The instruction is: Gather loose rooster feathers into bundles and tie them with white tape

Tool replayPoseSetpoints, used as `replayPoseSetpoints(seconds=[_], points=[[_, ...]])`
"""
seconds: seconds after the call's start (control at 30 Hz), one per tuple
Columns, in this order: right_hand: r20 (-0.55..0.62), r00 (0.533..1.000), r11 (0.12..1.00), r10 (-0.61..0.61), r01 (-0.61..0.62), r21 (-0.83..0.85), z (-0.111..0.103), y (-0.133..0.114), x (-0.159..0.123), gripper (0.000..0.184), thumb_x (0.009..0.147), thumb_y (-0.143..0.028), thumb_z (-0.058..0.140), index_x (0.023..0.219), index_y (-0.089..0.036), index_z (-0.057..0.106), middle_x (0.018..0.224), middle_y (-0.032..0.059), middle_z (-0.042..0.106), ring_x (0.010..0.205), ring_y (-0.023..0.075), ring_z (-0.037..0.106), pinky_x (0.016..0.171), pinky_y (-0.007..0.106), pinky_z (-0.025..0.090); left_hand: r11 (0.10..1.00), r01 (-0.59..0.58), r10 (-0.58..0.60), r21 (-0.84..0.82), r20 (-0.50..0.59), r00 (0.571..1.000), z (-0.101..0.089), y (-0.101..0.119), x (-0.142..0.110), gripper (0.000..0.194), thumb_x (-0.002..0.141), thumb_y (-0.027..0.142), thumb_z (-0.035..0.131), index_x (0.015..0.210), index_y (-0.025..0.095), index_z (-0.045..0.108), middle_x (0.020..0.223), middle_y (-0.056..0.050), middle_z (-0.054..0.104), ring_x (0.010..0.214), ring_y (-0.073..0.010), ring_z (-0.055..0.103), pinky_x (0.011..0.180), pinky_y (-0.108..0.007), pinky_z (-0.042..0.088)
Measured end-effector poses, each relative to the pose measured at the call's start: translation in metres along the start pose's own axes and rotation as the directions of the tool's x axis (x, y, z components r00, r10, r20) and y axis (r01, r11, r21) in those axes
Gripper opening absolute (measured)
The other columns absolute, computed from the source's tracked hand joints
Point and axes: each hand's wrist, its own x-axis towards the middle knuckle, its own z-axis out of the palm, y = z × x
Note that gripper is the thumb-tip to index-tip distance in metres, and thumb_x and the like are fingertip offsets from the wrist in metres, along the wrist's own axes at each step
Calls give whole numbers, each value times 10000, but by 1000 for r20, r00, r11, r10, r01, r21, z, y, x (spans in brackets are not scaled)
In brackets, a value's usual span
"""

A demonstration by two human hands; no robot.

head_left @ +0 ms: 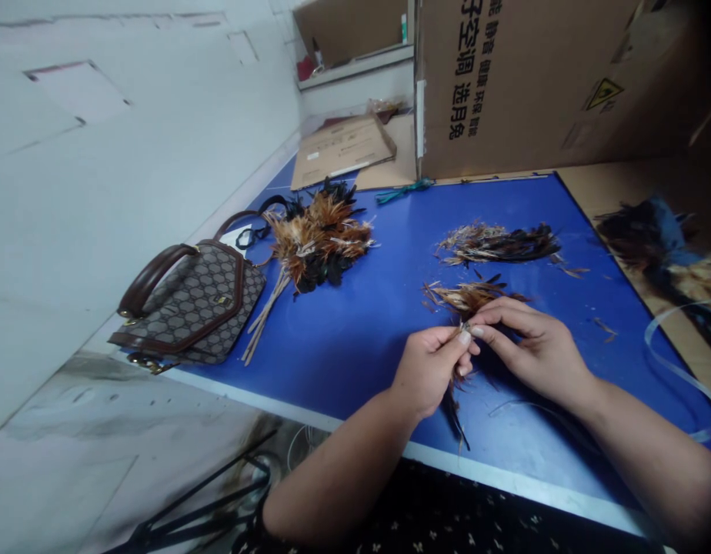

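My left hand (430,365) is closed in a pinch on a small bunch of dark feathers (455,412), whose tips hang below my fingers. Thumb and forefinger of my right hand (525,338) pinch at the same spot, at the bound or stripped end of the bunch; what exactly they grip is too small to make out. Just beyond my fingertips lies a pile of brown feathers (468,296) on the blue table top (384,323). Farther back is a second pile of dark and brown feathers (499,243).
Left of my hands lie feather bunches on sticks (318,238), beside a patterned handbag (199,300). A large cardboard box (517,85) stands behind, near flat cardboard (344,150) and a teal cord (402,192). A clear strip (672,365) curls at the right, near more feathers (638,231).
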Motion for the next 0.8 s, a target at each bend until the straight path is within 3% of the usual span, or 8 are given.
replayPoseSetpoints(seconds=[0.17,0.3,0.53,0.8], points=[[70,996,998,55,-57,22,0,0,0,192,1033,-336,634,920,-240,755,923,58,756,842,209,721,796,360,594,999,0,1,34,-25,1000,1,-2,0,296,930,388,724,888,95,708,683,-3,561,559,-68,457,572,-260,333],[-6,999,999,34,-34,-11,3,4,-4,134,1018,-300,655,1047,-250,776,1015,62,775,933,219,740,866,370,601,996,-14,8,-89,-71,997,4,-2,3,328,898,406,766,951,87,711,778,-25,595,587,-63,461,579,-254,359],[-66,997,997,-38,34,-66,6,3,-6,194,984,-254,706,1163,-269,777,1073,77,787,975,239,746,891,413,615,996,7,-14,-93,-76,997,5,2,1,364,894,440,775,824,108,643,672,10,530,560,-60,444,565,-249,330],[-68,994,993,-85,78,-91,5,5,-6,154,985,-250,697,1107,-269,789,1040,83,785,946,243,745,851,418,621,989,-38,18,-146,-137,990,4,0,4,341,879,419,803,845,109,665,734,-18,561,596,-65,436,567,-247,331]])
